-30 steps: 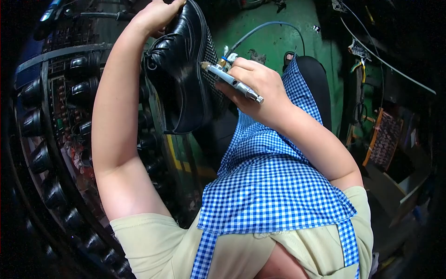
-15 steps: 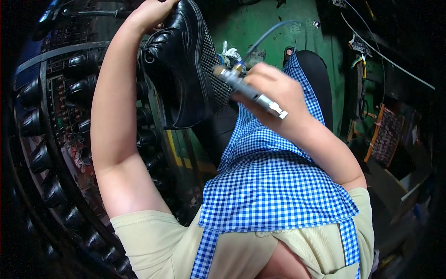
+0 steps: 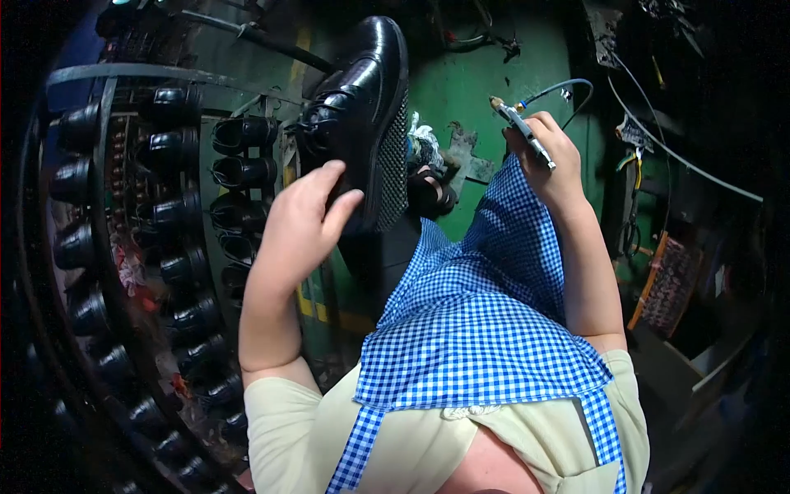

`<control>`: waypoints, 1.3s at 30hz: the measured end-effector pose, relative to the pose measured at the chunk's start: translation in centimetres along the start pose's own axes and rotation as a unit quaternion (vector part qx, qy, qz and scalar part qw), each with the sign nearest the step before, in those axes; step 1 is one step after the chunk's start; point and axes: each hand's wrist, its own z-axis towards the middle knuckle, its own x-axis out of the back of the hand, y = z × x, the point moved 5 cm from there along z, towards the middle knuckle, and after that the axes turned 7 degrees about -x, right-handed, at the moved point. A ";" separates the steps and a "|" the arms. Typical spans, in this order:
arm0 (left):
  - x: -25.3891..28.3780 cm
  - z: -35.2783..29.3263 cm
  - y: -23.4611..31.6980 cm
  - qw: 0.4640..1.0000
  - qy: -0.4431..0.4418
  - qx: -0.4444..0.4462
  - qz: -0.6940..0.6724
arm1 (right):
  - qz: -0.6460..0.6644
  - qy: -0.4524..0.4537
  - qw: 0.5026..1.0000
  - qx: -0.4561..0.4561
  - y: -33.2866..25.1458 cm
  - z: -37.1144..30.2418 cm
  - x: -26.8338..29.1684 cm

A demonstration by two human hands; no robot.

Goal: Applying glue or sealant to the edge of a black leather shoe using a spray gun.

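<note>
A glossy black lace-up shoe (image 3: 362, 115) stands toe away from me at upper centre, its textured side facing right. My left hand (image 3: 304, 214) is at its heel end, thumb and fingers apart in front of the opening. Whether the fingertips touch the shoe I cannot tell, and what holds the shoe up is hidden. Off to the right, my right hand (image 3: 555, 160) is closed round a small metal spray gun (image 3: 525, 132). Its brass-coloured tip points up and left, away from my body, and a thin blue hose (image 3: 568, 84) curves from it.
Racks (image 3: 105, 165) with rows of black shoes fill the left side. A metal bar (image 3: 255, 37) slants behind the shoe. Pale rags (image 3: 424, 140) lie on the green floor (image 3: 461, 90). Cables (image 3: 687, 148) hang at right, near an orange-framed woven panel (image 3: 668, 284).
My left hand has moved from the shoe's toe down to its heel end. The right hand with the spray gun has drawn away to the right, and the shoe appears farther right.
</note>
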 end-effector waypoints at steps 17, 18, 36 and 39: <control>0.9 7.3 -6.6 0.912 -0.159 0.238 -0.293 | -0.081 -0.124 0.982 0.115 -1.2 0.4 -8.3; 0.8 7.6 -6.4 0.907 -0.174 0.241 -0.299 | -0.087 -0.142 0.980 0.109 -1.3 0.1 -9.1; 2.7 4.2 -7.1 0.901 -0.406 0.025 -0.147 | 0.209 -0.059 0.967 0.135 -8.0 -0.9 -2.6; 2.7 4.0 -6.7 0.910 -0.381 -0.013 -0.163 | 0.188 -0.039 0.969 0.154 -9.1 -0.1 -2.7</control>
